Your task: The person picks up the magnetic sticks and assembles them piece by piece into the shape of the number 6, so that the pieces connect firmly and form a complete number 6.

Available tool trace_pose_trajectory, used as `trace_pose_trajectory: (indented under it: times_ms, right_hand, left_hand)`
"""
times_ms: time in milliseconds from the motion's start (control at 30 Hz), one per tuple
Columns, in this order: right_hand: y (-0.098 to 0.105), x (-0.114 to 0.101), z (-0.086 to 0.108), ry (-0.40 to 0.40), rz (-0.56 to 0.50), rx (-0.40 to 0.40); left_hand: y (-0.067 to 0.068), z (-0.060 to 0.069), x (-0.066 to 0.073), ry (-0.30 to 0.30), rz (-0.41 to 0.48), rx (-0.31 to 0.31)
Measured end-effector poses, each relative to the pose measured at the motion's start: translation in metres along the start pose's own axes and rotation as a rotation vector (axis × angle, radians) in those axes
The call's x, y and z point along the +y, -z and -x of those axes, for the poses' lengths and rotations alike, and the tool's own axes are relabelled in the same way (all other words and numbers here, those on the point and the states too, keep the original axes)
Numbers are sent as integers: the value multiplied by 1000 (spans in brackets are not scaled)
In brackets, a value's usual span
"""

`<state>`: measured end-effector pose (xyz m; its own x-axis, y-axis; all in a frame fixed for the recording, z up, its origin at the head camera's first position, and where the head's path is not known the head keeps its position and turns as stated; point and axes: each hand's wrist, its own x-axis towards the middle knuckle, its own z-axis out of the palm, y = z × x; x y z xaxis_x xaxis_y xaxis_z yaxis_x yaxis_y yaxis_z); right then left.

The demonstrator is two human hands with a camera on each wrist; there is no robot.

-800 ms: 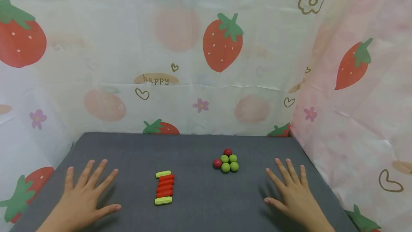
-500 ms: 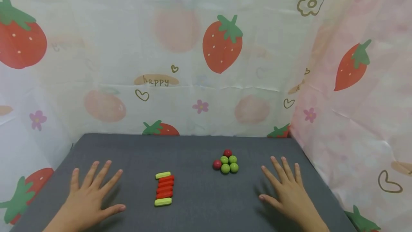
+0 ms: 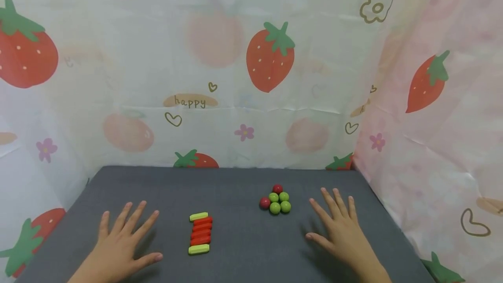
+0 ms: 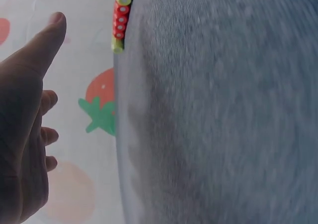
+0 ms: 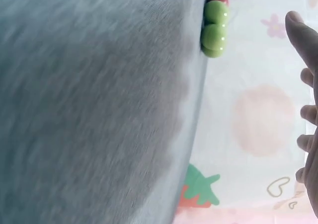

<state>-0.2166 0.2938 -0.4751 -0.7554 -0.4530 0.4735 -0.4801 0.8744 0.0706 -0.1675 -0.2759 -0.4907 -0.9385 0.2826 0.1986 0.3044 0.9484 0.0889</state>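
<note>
My left hand hovers over the left part of the table with fingers spread and nothing held. Nearest to it lies a row of short red sticks, with a yellow-green stick at the near end and another yellow-green stick at the far end. In the left wrist view the red sticks show pale round ends. My right hand is held above the right side, fingers spread, touching nothing. Beyond its thumb several green balls sit clustered with two red ones, a left red ball and a back red ball.
A dark grey cloth-like surface covers the table. Behind it hangs a white curtain printed with strawberries, and a pinkish curtain stands along the right side.
Both hands have moved inward, the left hand rightward and the right hand leftward. The whole scene sits slightly lower in the head view. Sticks and balls keep their arrangement.
</note>
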Motion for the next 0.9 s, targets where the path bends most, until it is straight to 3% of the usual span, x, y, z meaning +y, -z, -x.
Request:
trace_pose_trajectory:
  times_ms: [133,300,633,900]
  right_hand:
    - [-2,-6,-5,-11,-48,2]
    - [-4,-14,-14,-37,-140,-5]
    - [-11,-29,-29,-90,-293,-28]
    - [-18,-39,-38,-160,-420,-46]
  left_hand:
    - [1,-3,9,26,117,-38]
    - [1,-8,20,21,246,-28]
    - [-8,-13,36,21,339,-21]
    - [-10,-16,47,41,456,-67]
